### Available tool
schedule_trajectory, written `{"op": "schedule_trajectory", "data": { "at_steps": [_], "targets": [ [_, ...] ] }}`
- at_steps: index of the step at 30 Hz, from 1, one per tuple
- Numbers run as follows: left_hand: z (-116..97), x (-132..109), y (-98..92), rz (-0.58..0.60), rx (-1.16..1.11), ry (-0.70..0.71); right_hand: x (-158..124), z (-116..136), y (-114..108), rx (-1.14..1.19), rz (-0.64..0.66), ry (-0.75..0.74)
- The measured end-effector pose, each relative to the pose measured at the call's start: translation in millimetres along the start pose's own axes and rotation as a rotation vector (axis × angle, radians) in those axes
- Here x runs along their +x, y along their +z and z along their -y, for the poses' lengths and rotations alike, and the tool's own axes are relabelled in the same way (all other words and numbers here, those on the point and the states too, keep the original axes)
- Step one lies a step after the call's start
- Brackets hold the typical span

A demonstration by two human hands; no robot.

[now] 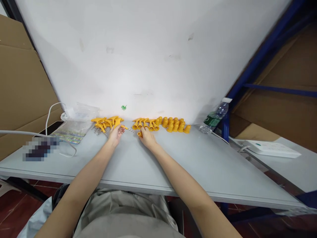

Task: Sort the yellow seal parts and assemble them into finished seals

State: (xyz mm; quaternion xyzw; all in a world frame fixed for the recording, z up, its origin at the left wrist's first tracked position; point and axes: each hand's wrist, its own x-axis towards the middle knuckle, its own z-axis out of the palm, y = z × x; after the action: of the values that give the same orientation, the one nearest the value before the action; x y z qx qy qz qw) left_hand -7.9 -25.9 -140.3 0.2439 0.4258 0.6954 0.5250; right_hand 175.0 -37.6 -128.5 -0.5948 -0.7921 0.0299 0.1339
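Yellow hollow piece (140, 134) in right hand (148, 137), green-labelled bottle (212, 120) well apart.

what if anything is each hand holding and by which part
The left hand holds a corkscrew by its yellow handle; the right hand holds a hollow yellow piece, gripped behind its open end.

Passage at the tabletop's front; obstructions along the rear and both ends.
A hand could pass over the table (213, 168) between the forearms (92, 166). Yellow parts (175, 126) line the white panel (158, 66); a bottle (212, 119) obstructs right, a cable (27, 132) left.
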Motion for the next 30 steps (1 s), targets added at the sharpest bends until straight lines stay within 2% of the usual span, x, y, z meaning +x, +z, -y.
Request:
{"op": "schedule_trajectory", "data": {
  "at_steps": [10, 19, 24, 27, 30],
  "targets": [
    [2.1, 2.3, -0.3, -0.016, -0.003, 0.011, 1.9, -1.3, -0.9, -0.027, -0.131, -0.093],
    [2.5, 3.4, -2.8, -0.008, 0.134, 0.062, 0.4, -1.1, -2.2, -0.069, -0.113, -0.064],
    [5.4, -0.6, 2.0, 0.022, 0.133, 0.054, -0.6, 1.6, -2.8, -0.079, -0.102, -0.078],
    [8.7, -5.1, 6.6, 0.094, 0.268, 0.05, 0.0, 1.7, -1.6, 0.005, -0.083, -0.085],
    [10.6, -9.2, 6.8, 0.157, 0.557, 0.177, 3.6, -4.0, 1.4, 0.137, -0.108, -0.111]
  ]
}}
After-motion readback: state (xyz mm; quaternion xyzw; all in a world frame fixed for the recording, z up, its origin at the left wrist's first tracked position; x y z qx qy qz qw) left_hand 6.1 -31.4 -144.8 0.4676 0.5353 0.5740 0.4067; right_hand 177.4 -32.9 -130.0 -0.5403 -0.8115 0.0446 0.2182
